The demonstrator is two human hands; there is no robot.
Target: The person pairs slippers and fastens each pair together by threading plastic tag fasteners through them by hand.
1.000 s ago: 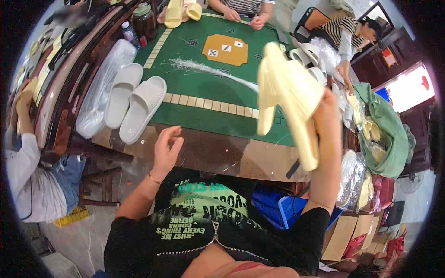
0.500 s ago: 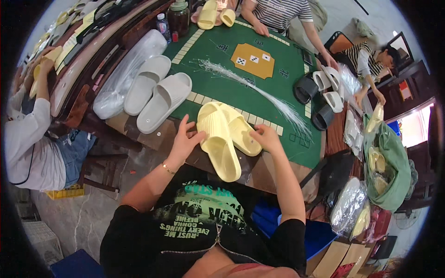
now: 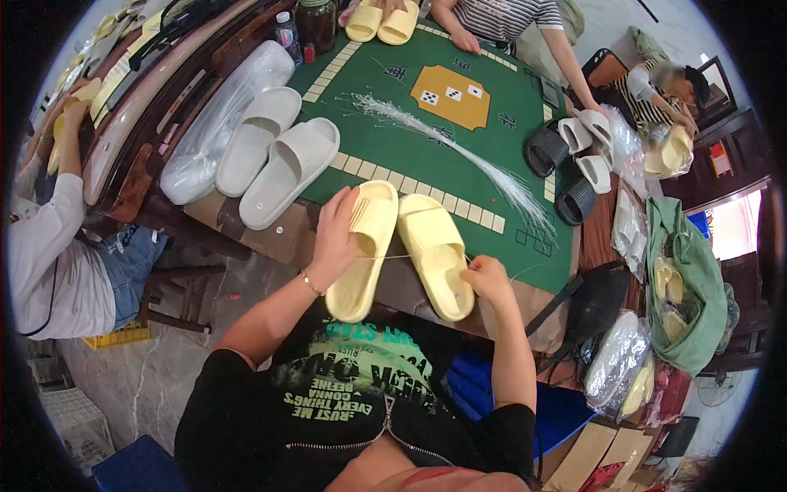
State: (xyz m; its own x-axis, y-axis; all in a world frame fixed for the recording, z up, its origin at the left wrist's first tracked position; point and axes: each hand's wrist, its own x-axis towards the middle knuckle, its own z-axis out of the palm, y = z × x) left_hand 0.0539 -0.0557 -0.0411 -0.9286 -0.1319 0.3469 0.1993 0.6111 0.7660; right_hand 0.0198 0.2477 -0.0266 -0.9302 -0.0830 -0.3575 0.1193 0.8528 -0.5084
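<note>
Two pale yellow slippers lie at the table's near edge, toes away from me: the left slipper (image 3: 363, 254) and the right slipper (image 3: 436, 258). A thin pale plastic string (image 3: 397, 257) runs across between them. My left hand (image 3: 334, 234) is closed round the outer side of the left slipper, with its thumb near the strap opening. My right hand (image 3: 489, 280), beside the right slipper, is pinched on the string, whose loose end appears to stick out past the fingers. A bundle of white strings (image 3: 459, 156) fans across the green mat (image 3: 369, 98).
At left are grey slippers (image 3: 288, 174) and a plastic-wrapped roll (image 3: 229, 123). Black slippers (image 3: 547, 149) and small white ones (image 3: 594, 174) stand at right. A green sack (image 3: 684, 287) holds yellow slippers. Other people sit across, left and right; a hand touches yellow slippers (image 3: 397, 26) opposite.
The yellow slippers have gone from overlapping to side by side, with the string now visible between them. My left hand has closed on one. The slippers opposite have been set together.
</note>
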